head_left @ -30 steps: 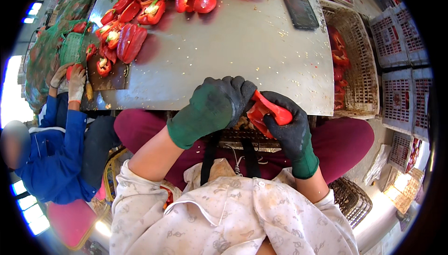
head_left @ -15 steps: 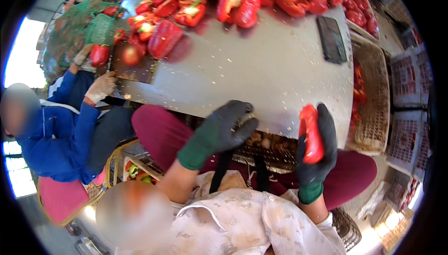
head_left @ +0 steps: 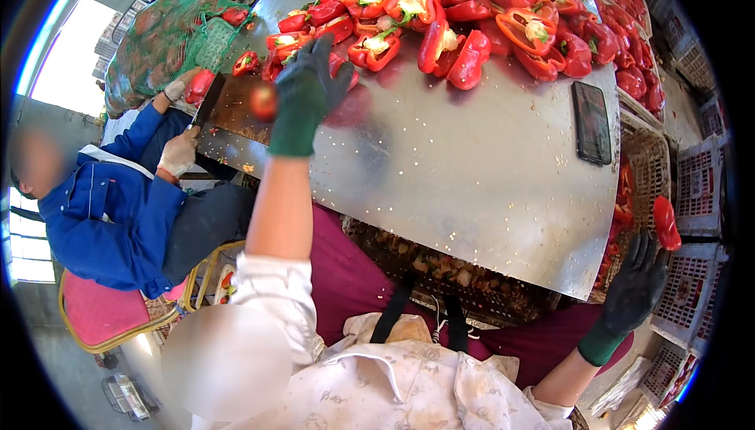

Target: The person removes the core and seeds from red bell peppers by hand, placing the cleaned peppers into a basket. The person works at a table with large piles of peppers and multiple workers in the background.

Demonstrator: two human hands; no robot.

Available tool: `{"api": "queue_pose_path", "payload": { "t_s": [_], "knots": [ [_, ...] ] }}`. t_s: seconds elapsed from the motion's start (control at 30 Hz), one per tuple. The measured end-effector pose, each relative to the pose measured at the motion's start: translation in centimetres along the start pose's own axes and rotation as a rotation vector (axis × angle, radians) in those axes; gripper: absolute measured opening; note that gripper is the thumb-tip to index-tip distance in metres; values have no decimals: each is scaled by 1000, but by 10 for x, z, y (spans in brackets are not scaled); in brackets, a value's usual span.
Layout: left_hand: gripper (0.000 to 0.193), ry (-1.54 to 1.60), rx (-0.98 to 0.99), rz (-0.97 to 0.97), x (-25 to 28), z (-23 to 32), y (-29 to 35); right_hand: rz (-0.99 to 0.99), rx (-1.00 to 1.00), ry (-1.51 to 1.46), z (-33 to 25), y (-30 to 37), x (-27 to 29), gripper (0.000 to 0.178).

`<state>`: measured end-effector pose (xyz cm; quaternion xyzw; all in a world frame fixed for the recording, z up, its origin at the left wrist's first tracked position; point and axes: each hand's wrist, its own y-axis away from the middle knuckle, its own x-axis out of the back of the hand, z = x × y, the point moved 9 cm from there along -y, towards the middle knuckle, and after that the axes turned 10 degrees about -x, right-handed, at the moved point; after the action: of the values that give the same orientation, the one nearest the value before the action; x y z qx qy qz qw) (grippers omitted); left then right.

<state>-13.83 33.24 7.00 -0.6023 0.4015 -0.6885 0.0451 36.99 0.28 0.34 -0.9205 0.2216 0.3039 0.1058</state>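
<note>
My left hand (head_left: 308, 95), in a dark glove with a green cuff, reaches over the left end of a pile of halved red bell peppers (head_left: 413, 1). Its fingers are spread above a pepper partly hidden beneath them; whether they touch it I cannot tell. Out to the right, past the table's edge, my right hand (head_left: 635, 284) has its gloved fingers stretched out. A red pepper piece (head_left: 667, 223) is in the air just off those fingertips, beside a crate (head_left: 641, 170) containing red pieces.
A black phone (head_left: 591, 123) lies on the seed-strewn metal table (head_left: 440, 170). At left a co-worker's gloved hands hold a knife (head_left: 208, 102) and a red pepper (head_left: 200, 86). A green net sack (head_left: 157, 52) stands behind them. Crates (head_left: 692, 273) line the right side; another crate (head_left: 456, 273) sits under the table edge.
My left hand has moved from the table's near edge forward to the pile. The right hand has swung outward past the table, and the pepper piece has left its grasp.
</note>
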Motion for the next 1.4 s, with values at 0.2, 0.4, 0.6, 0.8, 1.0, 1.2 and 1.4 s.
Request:
{"api": "queue_pose_path", "payload": {
  "t_s": [0.2, 0.4, 0.6, 0.8, 1.0, 1.2, 1.4],
  "knots": [
    [93, 253, 229, -553, -96, -70, 18, 54, -365, 229, 99, 34, -81, 50],
    [61, -1, 90, -598, -62, 62, 37, -212, -499, 463, 159, 55, -159, 59],
    [56, 170, 18, -315, -47, 62, 38, -281, -349, 684, 179, 54, -176, 69],
    [55, 1454, 476, -258, -34, 147, 86, -183, -551, 338, 188, 51, -154, 93],
    [74, 2433, 893, -32, -54, 247, 155, -147, -639, -4, 182, 43, -134, 87],
    [66, 2566, 815, -124, -63, 242, 144, -74, -664, -110, 175, 52, -122, 66],
    [44, 1582, 709, -172, -48, 152, 127, 18, -679, -268, 159, 31, -124, 47]
  ]
}}
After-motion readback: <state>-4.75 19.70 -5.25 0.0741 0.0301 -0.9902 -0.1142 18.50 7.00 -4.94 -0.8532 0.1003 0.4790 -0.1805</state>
